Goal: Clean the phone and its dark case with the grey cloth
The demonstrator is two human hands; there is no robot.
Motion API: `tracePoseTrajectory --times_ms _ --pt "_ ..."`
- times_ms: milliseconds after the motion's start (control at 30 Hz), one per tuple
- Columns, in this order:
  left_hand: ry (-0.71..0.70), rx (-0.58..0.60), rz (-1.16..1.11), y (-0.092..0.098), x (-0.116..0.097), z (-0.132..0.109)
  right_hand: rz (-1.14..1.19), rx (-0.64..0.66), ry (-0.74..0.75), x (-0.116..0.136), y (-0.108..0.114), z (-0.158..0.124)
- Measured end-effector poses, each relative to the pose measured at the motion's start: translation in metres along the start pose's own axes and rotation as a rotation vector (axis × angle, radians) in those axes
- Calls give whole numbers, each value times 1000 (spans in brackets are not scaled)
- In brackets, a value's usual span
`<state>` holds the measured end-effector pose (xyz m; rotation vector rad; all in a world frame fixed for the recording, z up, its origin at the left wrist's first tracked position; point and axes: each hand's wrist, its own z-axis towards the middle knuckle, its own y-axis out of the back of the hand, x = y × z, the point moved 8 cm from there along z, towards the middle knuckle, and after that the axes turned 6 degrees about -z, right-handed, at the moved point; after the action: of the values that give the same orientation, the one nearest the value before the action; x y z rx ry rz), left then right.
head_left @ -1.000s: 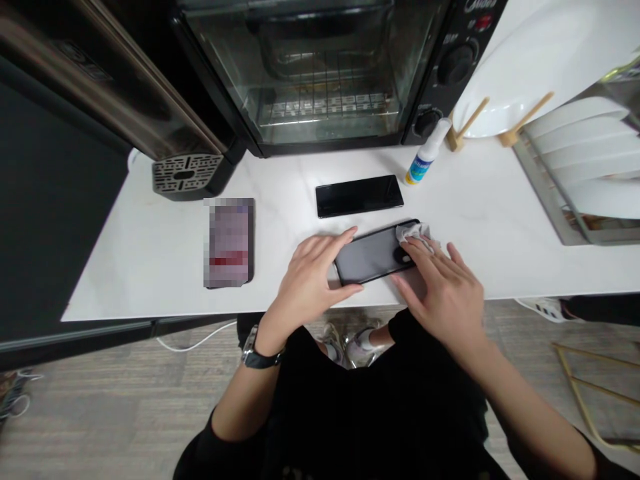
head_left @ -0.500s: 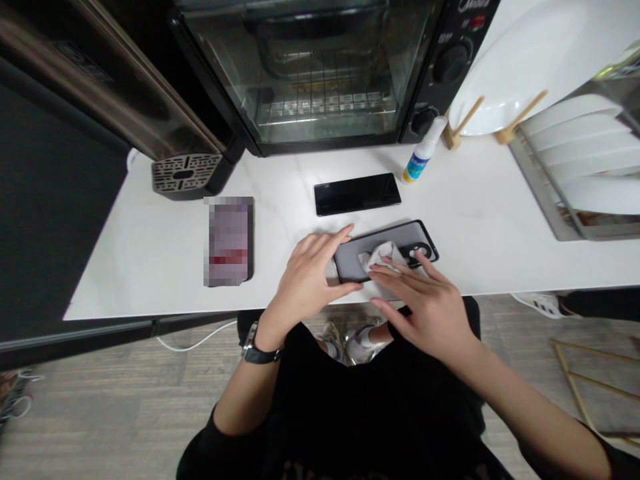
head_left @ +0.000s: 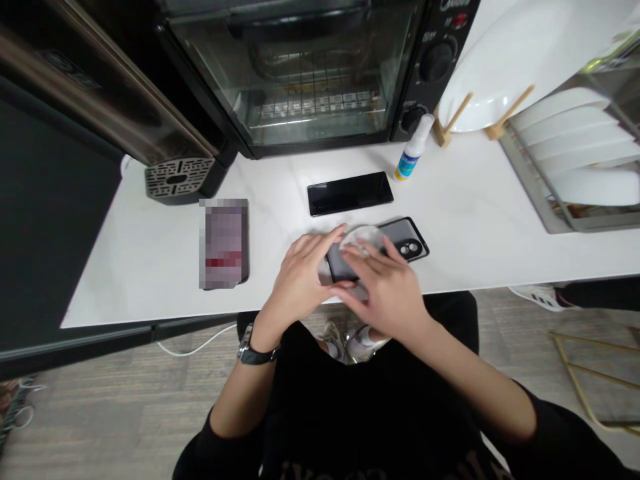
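One phone case on white counter | oven behind | greyish floor

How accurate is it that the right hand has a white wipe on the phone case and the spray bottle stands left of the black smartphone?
The side is wrong: the head view shows the spray bottle standing right of the black smartphone. The right hand has the white wipe on the phone case.

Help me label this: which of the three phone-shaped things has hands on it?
The grey case with the camera cutout; the black phone and the pixelated device at left lie untouched.
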<state>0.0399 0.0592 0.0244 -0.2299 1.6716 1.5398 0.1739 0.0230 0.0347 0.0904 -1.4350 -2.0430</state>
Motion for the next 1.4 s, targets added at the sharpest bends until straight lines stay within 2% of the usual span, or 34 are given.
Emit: tracePoseTrajectory --times_ms 67,133,233,333,400,467,567,633,767,833,933,1067,1167,1267,1400 --pt "5 -7 -3 0 0 0 92 49 80 14 -2 -2" --pt "3 -11 4 0 -2 0 118 98 112 14 3 -12" --pt "-5 -2 33 -1 -6 0 38 135 96 -9 18 -30" --pt "-2 2 53 -2 -6 1 -153 83 -8 -46 35 -41" --pt "1 -3 56 -2 -5 0 -233 57 -65 -62 39 -42" --pt "-5 -10 49 -2 -4 0 -238 37 -105 -66 35 -37" --pt "-19 -11 32 -1 -4 0 -176 -8 -165 -57 24 -20" --pt "-21 -11 22 -1 -3 0 -117 -29 -157 -40 15 -7" --pt "-4 -24 4 0 0 0 70 51 32 7 -3 3" --pt "3 -24 9 0 1 0 119 82 88 17 -2 -4" --pt "-5 -17 25 -1 0 -1 73 109 83 1 10 -20" --pt "-6 -15 25 -1 -1 0 -152 51 -5 -47 34 -37" --pt "4 -14 36 0 -2 1 -250 26 -59 -69 38 -39" --pt "-3 -19 40 0 -3 1 -240 8 -99 -67 30 -28" --pt "-12 -9 24 0 -2 1 -122 -29 -91 -35 12 -6"
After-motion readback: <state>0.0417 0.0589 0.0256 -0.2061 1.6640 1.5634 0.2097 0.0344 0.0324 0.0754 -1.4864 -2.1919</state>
